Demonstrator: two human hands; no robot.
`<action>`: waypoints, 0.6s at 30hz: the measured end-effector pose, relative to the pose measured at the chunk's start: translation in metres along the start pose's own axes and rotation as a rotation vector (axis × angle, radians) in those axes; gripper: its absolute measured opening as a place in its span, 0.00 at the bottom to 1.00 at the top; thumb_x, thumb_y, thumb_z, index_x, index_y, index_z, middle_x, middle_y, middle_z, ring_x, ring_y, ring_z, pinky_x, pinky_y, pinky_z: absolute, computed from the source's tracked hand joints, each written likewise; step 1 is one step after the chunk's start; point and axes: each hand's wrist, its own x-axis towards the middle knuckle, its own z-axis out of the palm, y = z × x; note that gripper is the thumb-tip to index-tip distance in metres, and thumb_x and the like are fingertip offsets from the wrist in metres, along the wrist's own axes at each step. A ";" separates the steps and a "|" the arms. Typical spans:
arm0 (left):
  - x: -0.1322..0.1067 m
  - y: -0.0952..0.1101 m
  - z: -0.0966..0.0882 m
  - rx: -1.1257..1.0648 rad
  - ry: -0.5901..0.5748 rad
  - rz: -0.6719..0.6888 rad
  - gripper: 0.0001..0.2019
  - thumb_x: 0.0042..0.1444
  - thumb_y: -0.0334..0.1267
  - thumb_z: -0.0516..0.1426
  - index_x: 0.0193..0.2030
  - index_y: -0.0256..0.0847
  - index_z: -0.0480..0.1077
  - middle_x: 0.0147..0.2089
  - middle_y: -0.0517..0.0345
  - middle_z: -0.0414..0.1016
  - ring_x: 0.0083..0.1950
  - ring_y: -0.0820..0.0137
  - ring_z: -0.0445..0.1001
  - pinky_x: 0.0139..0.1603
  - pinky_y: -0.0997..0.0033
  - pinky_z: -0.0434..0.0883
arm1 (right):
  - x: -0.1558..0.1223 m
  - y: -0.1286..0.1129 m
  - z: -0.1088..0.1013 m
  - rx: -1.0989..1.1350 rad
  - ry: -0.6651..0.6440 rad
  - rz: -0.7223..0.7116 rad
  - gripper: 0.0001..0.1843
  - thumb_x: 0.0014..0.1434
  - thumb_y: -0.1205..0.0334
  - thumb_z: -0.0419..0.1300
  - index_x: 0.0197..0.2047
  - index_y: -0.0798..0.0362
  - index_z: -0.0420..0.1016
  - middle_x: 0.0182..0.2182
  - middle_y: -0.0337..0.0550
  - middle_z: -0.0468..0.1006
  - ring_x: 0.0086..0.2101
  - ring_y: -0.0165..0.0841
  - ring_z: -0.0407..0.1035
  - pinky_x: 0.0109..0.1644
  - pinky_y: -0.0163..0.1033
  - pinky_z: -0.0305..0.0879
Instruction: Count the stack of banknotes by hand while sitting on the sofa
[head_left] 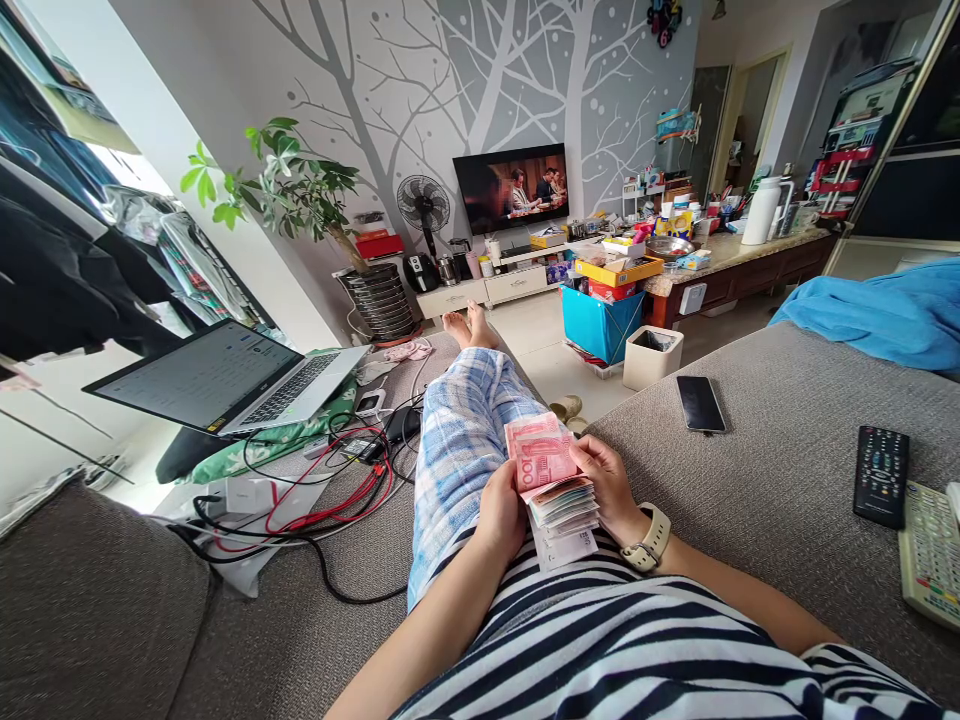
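Between my two hands, just above my lap, is a stack of banknotes [564, 508]. Red 100 notes [541, 455] stand at its top, and paler notes fan out below them towards my striped shirt. My left hand [501, 512] is closed on the left edge of the stack. On the right side, my right hand [609, 488] grips the stack with its thumb over the red notes; a pale wristwatch [649, 540] sits on that wrist. Parts of the fingers are hidden behind the notes.
An open laptop [300, 390] and tangled cables [367, 470] lie left of my legs on the grey sofa [757, 490]. To the right are a phone [700, 403], a black remote control [881, 476] and a pale remote control [930, 555]. Beyond stand a bin [652, 360] and a blue box [600, 322].
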 end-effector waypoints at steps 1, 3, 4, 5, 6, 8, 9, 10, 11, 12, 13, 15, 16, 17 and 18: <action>0.000 0.000 0.000 0.000 0.001 0.001 0.07 0.51 0.36 0.55 0.31 0.34 0.72 0.29 0.51 0.75 0.32 0.61 0.75 0.36 0.62 0.72 | 0.000 0.000 0.000 -0.002 0.000 0.000 0.16 0.57 0.52 0.59 0.24 0.54 0.65 0.21 0.34 0.61 0.25 0.28 0.54 0.29 0.35 0.51; -0.001 0.000 0.001 0.004 0.003 0.003 0.07 0.51 0.36 0.55 0.31 0.34 0.72 0.28 0.52 0.75 0.32 0.61 0.75 0.35 0.63 0.71 | 0.000 0.000 0.000 -0.005 -0.001 0.000 0.16 0.57 0.52 0.59 0.24 0.54 0.65 0.21 0.34 0.61 0.25 0.28 0.54 0.29 0.35 0.51; -0.001 0.000 0.001 0.006 0.001 0.003 0.08 0.51 0.36 0.56 0.31 0.34 0.72 0.28 0.52 0.75 0.32 0.61 0.75 0.34 0.63 0.71 | 0.000 0.000 0.000 -0.006 -0.004 0.001 0.16 0.58 0.52 0.59 0.24 0.54 0.65 0.21 0.34 0.61 0.25 0.28 0.54 0.29 0.35 0.51; -0.001 0.000 0.000 0.008 0.000 0.004 0.08 0.51 0.36 0.55 0.31 0.34 0.73 0.28 0.52 0.75 0.32 0.62 0.75 0.34 0.63 0.71 | 0.000 0.000 0.000 -0.006 -0.004 0.003 0.16 0.58 0.52 0.59 0.24 0.54 0.65 0.21 0.34 0.61 0.25 0.28 0.54 0.29 0.35 0.51; 0.000 0.000 0.000 0.009 0.000 0.005 0.08 0.51 0.36 0.55 0.31 0.34 0.73 0.28 0.52 0.74 0.32 0.62 0.75 0.34 0.63 0.71 | 0.000 0.001 0.000 -0.005 -0.004 0.003 0.16 0.58 0.52 0.59 0.24 0.54 0.65 0.21 0.34 0.61 0.24 0.28 0.54 0.29 0.35 0.51; 0.001 -0.001 -0.001 0.011 0.002 0.006 0.08 0.51 0.36 0.55 0.30 0.34 0.73 0.28 0.52 0.74 0.31 0.62 0.75 0.35 0.63 0.71 | 0.000 0.001 -0.001 -0.005 -0.003 0.003 0.16 0.57 0.52 0.59 0.24 0.54 0.65 0.21 0.34 0.61 0.25 0.28 0.54 0.29 0.35 0.51; 0.002 -0.001 -0.002 0.012 0.005 0.007 0.07 0.51 0.36 0.55 0.30 0.34 0.72 0.28 0.52 0.74 0.31 0.63 0.75 0.35 0.64 0.71 | 0.000 0.001 -0.001 -0.004 -0.001 0.002 0.16 0.57 0.52 0.59 0.24 0.54 0.66 0.21 0.34 0.62 0.25 0.28 0.54 0.29 0.35 0.51; 0.002 -0.002 -0.003 0.016 0.009 0.010 0.07 0.51 0.36 0.55 0.29 0.35 0.72 0.27 0.52 0.74 0.31 0.63 0.75 0.35 0.64 0.71 | 0.000 0.001 -0.001 -0.003 0.000 0.002 0.16 0.57 0.52 0.59 0.24 0.54 0.66 0.21 0.34 0.62 0.25 0.28 0.54 0.29 0.35 0.51; 0.003 -0.002 -0.003 0.019 0.014 0.012 0.07 0.51 0.36 0.56 0.28 0.35 0.72 0.27 0.52 0.74 0.30 0.64 0.74 0.35 0.64 0.71 | 0.000 0.001 -0.001 -0.002 -0.001 0.002 0.16 0.57 0.52 0.59 0.24 0.54 0.66 0.21 0.34 0.62 0.25 0.28 0.54 0.29 0.35 0.51; 0.003 -0.002 -0.003 0.022 0.018 0.016 0.07 0.51 0.36 0.56 0.27 0.35 0.71 0.27 0.52 0.74 0.30 0.65 0.74 0.35 0.64 0.71 | 0.000 0.001 -0.001 0.000 -0.004 0.002 0.16 0.57 0.52 0.59 0.25 0.54 0.66 0.21 0.34 0.63 0.25 0.28 0.55 0.29 0.35 0.51; 0.003 -0.002 -0.004 0.026 0.021 0.019 0.07 0.50 0.36 0.56 0.27 0.35 0.71 0.26 0.53 0.73 0.29 0.65 0.73 0.34 0.65 0.71 | 0.000 0.001 -0.001 0.002 -0.007 0.003 0.16 0.57 0.52 0.59 0.25 0.54 0.66 0.22 0.35 0.63 0.25 0.28 0.55 0.29 0.35 0.51; 0.002 -0.001 -0.003 0.032 0.018 0.022 0.07 0.51 0.36 0.56 0.27 0.35 0.71 0.26 0.53 0.73 0.29 0.66 0.73 0.34 0.65 0.70 | 0.000 0.001 -0.001 0.006 -0.011 0.002 0.16 0.57 0.52 0.59 0.25 0.54 0.66 0.22 0.35 0.63 0.25 0.28 0.55 0.29 0.34 0.52; 0.001 0.000 -0.002 0.035 0.012 0.021 0.07 0.51 0.36 0.56 0.27 0.35 0.71 0.26 0.52 0.73 0.29 0.65 0.73 0.34 0.65 0.70 | 0.000 0.001 -0.001 0.008 -0.010 0.001 0.16 0.57 0.53 0.59 0.25 0.54 0.66 0.21 0.35 0.63 0.25 0.28 0.55 0.29 0.34 0.52; 0.000 0.000 -0.001 0.039 0.005 0.020 0.07 0.51 0.36 0.55 0.28 0.35 0.71 0.27 0.52 0.73 0.30 0.65 0.73 0.34 0.65 0.70 | 0.001 0.001 -0.001 0.011 -0.009 0.002 0.16 0.57 0.53 0.59 0.24 0.54 0.66 0.21 0.35 0.63 0.25 0.28 0.55 0.29 0.34 0.52; -0.001 0.001 0.000 0.044 0.000 0.019 0.07 0.51 0.36 0.55 0.28 0.35 0.72 0.27 0.52 0.74 0.31 0.64 0.74 0.33 0.66 0.69 | 0.001 0.001 -0.001 0.012 -0.007 0.003 0.16 0.57 0.52 0.59 0.24 0.53 0.66 0.21 0.34 0.63 0.25 0.28 0.55 0.29 0.34 0.52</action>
